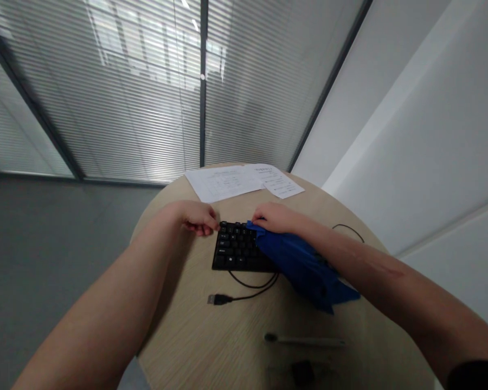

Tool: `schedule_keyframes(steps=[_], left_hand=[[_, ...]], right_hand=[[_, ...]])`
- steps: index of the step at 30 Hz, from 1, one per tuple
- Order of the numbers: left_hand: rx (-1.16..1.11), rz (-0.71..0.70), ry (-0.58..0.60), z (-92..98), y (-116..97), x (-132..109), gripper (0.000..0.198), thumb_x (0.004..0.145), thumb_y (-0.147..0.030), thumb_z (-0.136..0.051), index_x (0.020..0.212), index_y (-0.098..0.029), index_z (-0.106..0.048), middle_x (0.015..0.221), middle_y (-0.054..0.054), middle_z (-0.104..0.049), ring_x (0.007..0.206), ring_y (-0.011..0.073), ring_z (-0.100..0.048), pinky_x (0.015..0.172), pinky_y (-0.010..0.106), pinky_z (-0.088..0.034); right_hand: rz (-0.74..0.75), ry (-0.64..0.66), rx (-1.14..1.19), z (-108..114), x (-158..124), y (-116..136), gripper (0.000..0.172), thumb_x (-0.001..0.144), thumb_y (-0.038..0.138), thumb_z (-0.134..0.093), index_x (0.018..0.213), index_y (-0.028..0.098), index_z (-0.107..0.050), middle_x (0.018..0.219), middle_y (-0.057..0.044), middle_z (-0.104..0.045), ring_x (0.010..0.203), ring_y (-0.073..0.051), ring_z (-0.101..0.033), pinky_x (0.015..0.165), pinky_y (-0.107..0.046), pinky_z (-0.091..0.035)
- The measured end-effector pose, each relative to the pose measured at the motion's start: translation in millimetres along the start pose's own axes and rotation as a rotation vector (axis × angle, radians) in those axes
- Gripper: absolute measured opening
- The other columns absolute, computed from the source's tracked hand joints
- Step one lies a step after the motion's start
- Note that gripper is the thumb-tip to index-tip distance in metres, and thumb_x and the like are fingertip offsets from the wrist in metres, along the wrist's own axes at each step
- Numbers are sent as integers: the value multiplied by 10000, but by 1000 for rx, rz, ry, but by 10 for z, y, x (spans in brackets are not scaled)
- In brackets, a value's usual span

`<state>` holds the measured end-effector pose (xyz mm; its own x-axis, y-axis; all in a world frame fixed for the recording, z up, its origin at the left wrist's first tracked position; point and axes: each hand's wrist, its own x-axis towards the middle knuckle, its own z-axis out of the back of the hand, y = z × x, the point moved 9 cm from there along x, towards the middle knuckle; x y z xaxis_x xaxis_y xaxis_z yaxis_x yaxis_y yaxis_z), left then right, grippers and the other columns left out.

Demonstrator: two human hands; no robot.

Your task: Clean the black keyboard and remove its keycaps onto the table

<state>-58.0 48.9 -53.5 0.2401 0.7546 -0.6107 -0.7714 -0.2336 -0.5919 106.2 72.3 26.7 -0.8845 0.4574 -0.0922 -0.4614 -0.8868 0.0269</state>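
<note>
A black keyboard lies on the round wooden table, its right part covered by a blue cloth. My right hand pinches a corner of this cloth over the keyboard's far edge, and the rest of the cloth trails toward the near right. At the keyboard's far left corner, my left hand has its fingers curled closed, with the thumb and forefinger at the edge. A black cable with a USB plug lies in front of the keyboard.
Printed papers lie at the far edge of the table. Nearer to me are a brush-like stick with a dark head and a small dark object, hard to make out. A glass partition with blinds stands behind.
</note>
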Motion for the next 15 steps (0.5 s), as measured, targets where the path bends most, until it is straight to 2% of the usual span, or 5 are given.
schedule_keyframes(steps=[7, 15], left_hand=[[13, -16, -18, 11, -6, -13, 292, 671, -438, -677, 765, -174, -598, 743, 52, -668, 532, 114, -570, 384, 158, -304], [33, -40, -19, 26, -14, 15, 322, 655, -485, -676, 752, -185, -610, 754, 77, -689, 530, 137, -585, 370, 166, -300]], right_hand=[[9, 104, -45, -49, -367, -373, 243, 895, 224, -558, 962, 202, -791, 981, -81, -766, 889, -214, -665, 769, -280, -450], [-189, 171, -25, -110, -1013, -1040, 192, 830, 254, -608, 873, 224, -793, 888, -72, -767, 841, -205, -664, 789, -269, -443]])
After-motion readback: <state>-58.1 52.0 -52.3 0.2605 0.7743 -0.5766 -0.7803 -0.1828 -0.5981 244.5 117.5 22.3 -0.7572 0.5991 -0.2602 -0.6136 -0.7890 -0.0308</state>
